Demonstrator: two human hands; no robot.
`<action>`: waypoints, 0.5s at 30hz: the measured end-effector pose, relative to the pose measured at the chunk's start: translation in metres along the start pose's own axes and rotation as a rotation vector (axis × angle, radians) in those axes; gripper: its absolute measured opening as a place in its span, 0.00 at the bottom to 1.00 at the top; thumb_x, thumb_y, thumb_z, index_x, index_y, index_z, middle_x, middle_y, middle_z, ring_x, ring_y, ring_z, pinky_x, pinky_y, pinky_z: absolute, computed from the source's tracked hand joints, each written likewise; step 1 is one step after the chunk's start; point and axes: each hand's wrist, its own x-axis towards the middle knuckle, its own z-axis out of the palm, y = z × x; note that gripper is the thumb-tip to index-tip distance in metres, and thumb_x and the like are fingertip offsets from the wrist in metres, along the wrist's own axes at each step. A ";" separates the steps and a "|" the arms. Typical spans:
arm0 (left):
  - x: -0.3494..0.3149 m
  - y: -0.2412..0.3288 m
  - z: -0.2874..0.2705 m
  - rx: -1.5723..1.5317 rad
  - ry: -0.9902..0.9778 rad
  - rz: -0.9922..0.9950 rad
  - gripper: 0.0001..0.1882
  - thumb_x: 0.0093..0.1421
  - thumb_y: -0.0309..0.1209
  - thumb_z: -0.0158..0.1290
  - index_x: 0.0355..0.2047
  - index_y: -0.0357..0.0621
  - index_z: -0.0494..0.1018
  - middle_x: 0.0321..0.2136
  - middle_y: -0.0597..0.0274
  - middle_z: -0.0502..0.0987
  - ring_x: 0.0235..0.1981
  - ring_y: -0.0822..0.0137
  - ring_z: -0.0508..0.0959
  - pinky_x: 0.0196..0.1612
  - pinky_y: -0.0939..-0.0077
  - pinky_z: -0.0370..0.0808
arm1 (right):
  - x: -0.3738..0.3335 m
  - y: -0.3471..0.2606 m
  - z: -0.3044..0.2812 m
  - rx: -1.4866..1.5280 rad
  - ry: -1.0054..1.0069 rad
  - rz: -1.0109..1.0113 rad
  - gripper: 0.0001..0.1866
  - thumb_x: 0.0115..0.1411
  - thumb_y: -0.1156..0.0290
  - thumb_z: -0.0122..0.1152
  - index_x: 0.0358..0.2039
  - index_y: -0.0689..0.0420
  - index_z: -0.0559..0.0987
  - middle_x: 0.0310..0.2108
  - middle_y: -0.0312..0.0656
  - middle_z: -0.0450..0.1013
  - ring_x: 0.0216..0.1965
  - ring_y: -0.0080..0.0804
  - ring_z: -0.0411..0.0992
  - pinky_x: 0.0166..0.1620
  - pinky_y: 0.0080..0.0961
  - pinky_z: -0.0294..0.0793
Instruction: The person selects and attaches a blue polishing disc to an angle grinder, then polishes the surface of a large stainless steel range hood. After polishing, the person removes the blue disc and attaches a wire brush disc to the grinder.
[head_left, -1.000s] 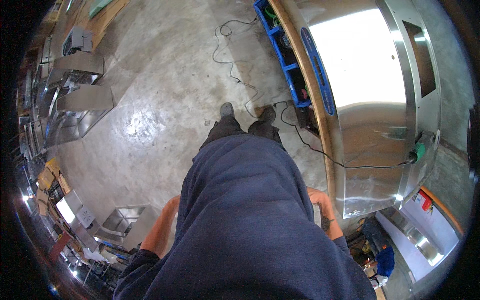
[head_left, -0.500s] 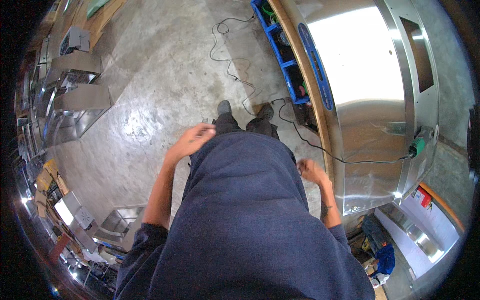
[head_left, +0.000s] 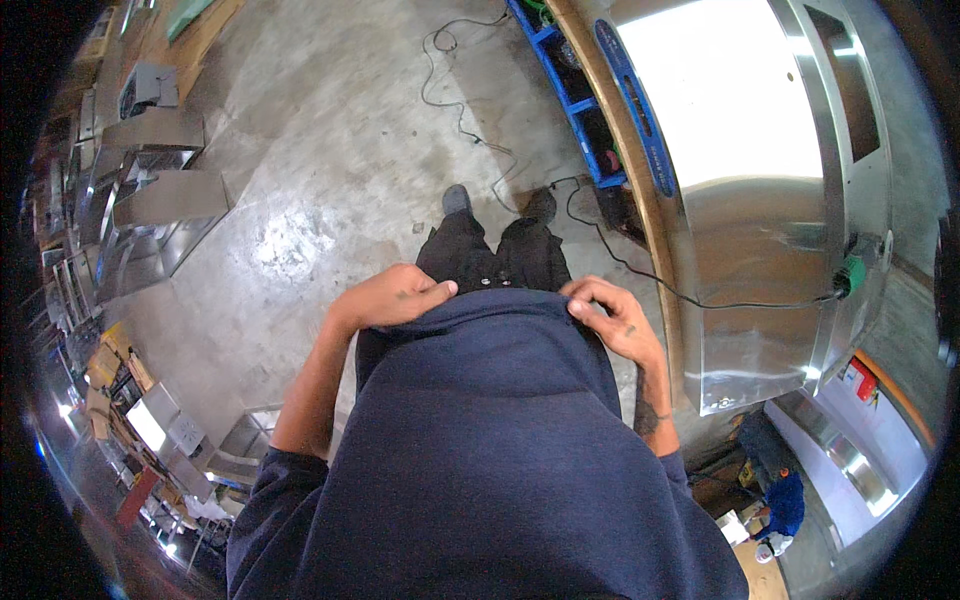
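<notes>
A dark navy T-shirt covers my front, and its lower hem is pinched between both hands. On the left side of the hem, my left hand is closed, thumb along the cloth edge and fingers folded behind it. My right hand grips the hem's right corner between thumb and fingers. Below the raised hem show black trousers with small shiny fasteners at the waist. My two grey shoes stand on the concrete floor.
To the right is a workbench with a wooden edge, bearing a large shiny sheet-metal piece and a blue spirit level. Blue bins sit beneath it. A black cable crosses to the floor. Metal hoods stand left; a person in blue is lower right.
Both hands have come in to the shirt's hem and taken hold of it. The hem is lifted, so the trousers' waist now shows.
</notes>
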 end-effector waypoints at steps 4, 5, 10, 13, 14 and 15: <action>0.003 0.007 0.019 0.232 0.212 0.144 0.16 0.70 0.42 0.58 0.37 0.38 0.81 0.31 0.52 0.82 0.29 0.52 0.79 0.37 0.59 0.76 | -0.016 -0.009 0.001 -0.065 -0.120 0.062 0.13 0.70 0.65 0.66 0.33 0.62 0.79 0.39 0.40 0.77 0.43 0.33 0.75 0.48 0.31 0.74; 0.003 0.009 0.022 0.194 0.295 0.225 0.16 0.70 0.41 0.58 0.39 0.39 0.80 0.32 0.53 0.82 0.30 0.55 0.79 0.37 0.60 0.76 | -0.017 -0.011 0.003 -0.097 -0.131 0.051 0.14 0.70 0.65 0.66 0.32 0.62 0.79 0.38 0.40 0.77 0.43 0.34 0.75 0.48 0.31 0.74; 0.008 0.012 0.024 0.088 0.182 0.412 0.10 0.71 0.34 0.57 0.47 0.42 0.80 0.39 0.51 0.82 0.35 0.56 0.81 0.40 0.62 0.78 | -0.024 -0.039 0.005 -0.175 -0.172 -0.146 0.14 0.68 0.64 0.69 0.31 0.60 0.78 0.39 0.43 0.77 0.42 0.41 0.75 0.48 0.35 0.74; 0.006 0.021 0.022 0.045 0.165 0.356 0.10 0.71 0.33 0.57 0.48 0.43 0.81 0.40 0.51 0.83 0.37 0.57 0.82 0.41 0.63 0.79 | -0.028 -0.050 0.004 -0.233 -0.176 -0.149 0.13 0.67 0.64 0.69 0.32 0.61 0.79 0.41 0.45 0.78 0.42 0.42 0.76 0.47 0.37 0.75; 0.007 0.027 0.019 0.025 0.149 0.310 0.10 0.71 0.33 0.57 0.48 0.44 0.81 0.40 0.51 0.83 0.38 0.57 0.83 0.41 0.63 0.79 | -0.027 -0.052 0.003 -0.213 -0.161 -0.120 0.13 0.67 0.64 0.69 0.32 0.61 0.79 0.40 0.46 0.78 0.41 0.43 0.76 0.47 0.37 0.75; 0.011 0.031 0.018 0.029 0.117 0.255 0.10 0.71 0.33 0.57 0.48 0.44 0.81 0.41 0.51 0.83 0.39 0.57 0.83 0.41 0.63 0.79 | -0.027 -0.053 0.002 -0.195 -0.147 -0.091 0.13 0.67 0.65 0.68 0.33 0.62 0.79 0.40 0.47 0.79 0.41 0.44 0.77 0.47 0.38 0.76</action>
